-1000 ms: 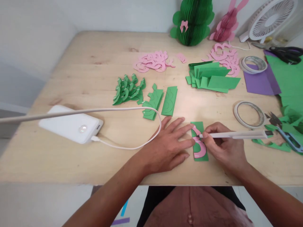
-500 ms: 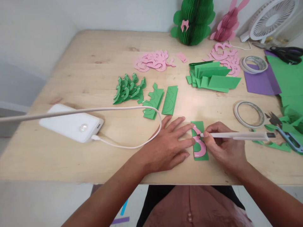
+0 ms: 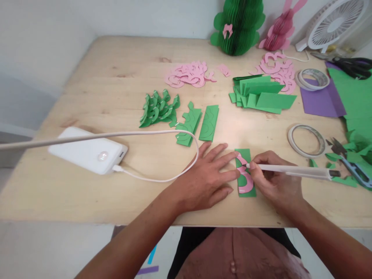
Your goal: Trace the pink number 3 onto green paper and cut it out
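Head view: the wooden table (image 3: pixel 75 193) serves as the flat working surface; the step in hand appears to be tracing around a pattern with a pen. A white cable (image 3: pixel 157 179) loops across the line of sight to the left hand (image 3: pixel 210 176); contact with the hand cannot be told. Ensure that the cable does not drag on the wrist.

The left hand lies palm down, fingers spread apart, grasping nothing. Two fingertips bear on the left edge of the work. Apply even downward pressure here, since a slip would offset the line. The right hand (image 3: pixel 280 186) has thumb and fingers clamped on the white pen (image 3: pixel 290 169), close to its writing end. Guide the pen with light force.

The green strip (image 3: pixel 247 155) lies flat near the front edge, between both hands. The pink template (image 3: pixel 250 183) rests on the strip, under the left fingertips. The pen tip (image 3: pixel 244 166) stands at the notch between the template's two curves. Follow the edge closely there; pushing sideways could lift thin paper.
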`<state>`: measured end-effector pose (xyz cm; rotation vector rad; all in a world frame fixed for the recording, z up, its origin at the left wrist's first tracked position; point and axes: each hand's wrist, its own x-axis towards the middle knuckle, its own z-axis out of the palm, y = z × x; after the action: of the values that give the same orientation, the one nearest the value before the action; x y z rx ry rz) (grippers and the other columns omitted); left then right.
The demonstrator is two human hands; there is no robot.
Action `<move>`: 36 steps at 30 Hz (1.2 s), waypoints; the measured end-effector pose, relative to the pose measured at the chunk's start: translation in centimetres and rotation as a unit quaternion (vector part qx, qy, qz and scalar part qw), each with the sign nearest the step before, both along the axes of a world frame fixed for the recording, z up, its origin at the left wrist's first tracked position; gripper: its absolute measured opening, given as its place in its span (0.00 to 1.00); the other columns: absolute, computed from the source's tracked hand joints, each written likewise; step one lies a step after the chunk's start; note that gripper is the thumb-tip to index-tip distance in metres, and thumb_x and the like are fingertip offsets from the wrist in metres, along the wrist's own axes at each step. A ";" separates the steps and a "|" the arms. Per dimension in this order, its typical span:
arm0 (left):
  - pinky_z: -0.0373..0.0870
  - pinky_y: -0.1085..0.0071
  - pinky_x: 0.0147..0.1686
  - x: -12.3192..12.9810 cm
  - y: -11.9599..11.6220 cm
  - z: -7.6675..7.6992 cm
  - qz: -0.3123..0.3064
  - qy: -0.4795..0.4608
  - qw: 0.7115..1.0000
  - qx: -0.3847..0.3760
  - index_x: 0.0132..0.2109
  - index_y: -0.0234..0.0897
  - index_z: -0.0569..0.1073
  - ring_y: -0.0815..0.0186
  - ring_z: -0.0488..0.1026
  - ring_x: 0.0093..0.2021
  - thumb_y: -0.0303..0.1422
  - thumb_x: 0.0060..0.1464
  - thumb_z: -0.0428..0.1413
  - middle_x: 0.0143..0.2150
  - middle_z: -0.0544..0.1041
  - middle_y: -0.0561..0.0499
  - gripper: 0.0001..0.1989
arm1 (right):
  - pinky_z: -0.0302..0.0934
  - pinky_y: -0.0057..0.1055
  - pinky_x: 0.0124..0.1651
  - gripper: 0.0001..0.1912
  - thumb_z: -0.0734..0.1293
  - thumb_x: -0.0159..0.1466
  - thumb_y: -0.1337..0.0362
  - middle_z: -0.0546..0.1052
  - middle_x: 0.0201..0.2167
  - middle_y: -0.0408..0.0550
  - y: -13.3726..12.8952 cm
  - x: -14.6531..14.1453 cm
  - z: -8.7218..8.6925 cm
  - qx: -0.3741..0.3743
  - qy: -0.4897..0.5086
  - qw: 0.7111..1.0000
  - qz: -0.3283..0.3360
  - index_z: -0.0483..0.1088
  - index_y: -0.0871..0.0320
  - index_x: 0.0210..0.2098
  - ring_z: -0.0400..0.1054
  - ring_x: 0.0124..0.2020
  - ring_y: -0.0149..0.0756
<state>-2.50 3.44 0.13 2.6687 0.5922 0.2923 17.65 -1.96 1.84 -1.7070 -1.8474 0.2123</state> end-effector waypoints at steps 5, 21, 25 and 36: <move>0.41 0.42 0.64 0.0 0.0 0.1 0.001 -0.002 1.000 0.001 0.57 0.46 0.70 0.47 0.50 0.69 0.38 0.61 0.52 0.68 0.60 0.46 0.18 | 0.53 0.24 0.19 0.08 0.65 0.62 0.65 0.71 0.18 0.39 0.0 0.1 -0.1 0.006 0.000 1.000 0.001 0.67 0.58 0.26 0.60 0.16 0.25; 0.41 0.42 0.64 0.0 0.0 0.0 -0.001 0.004 1.000 0.002 0.57 0.46 0.70 0.47 0.49 0.69 0.38 0.61 0.51 0.69 0.58 0.47 0.18 | 0.53 0.23 0.19 0.09 0.65 0.62 0.64 0.70 0.17 0.39 -0.2 0.1 0.1 0.013 -0.007 1.000 0.001 0.68 0.58 0.26 0.60 0.15 0.25; 0.41 0.42 0.64 0.0 0.0 0.0 0.001 0.002 1.000 0.003 0.57 0.46 0.70 0.47 0.48 0.69 0.39 0.61 0.51 0.69 0.59 0.47 0.18 | 0.52 0.23 0.18 0.09 0.65 0.62 0.65 0.70 0.16 0.38 -0.2 0.1 0.0 0.013 -0.012 1.000 0.003 0.67 0.58 0.25 0.59 0.15 0.24; 0.42 0.41 0.64 0.0 0.0 0.0 0.000 0.005 1.000 0.004 0.58 0.46 0.69 0.47 0.49 0.69 0.38 0.61 0.52 0.69 0.58 0.47 0.18 | 0.52 0.23 0.18 0.09 0.65 0.62 0.65 0.68 0.16 0.38 -0.3 0.1 -0.2 -0.006 0.022 1.000 0.007 0.67 0.58 0.25 0.59 0.15 0.24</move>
<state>-2.49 3.45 0.09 2.6791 0.5964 0.2821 17.75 -2.29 1.68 -1.6857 -1.8289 0.2660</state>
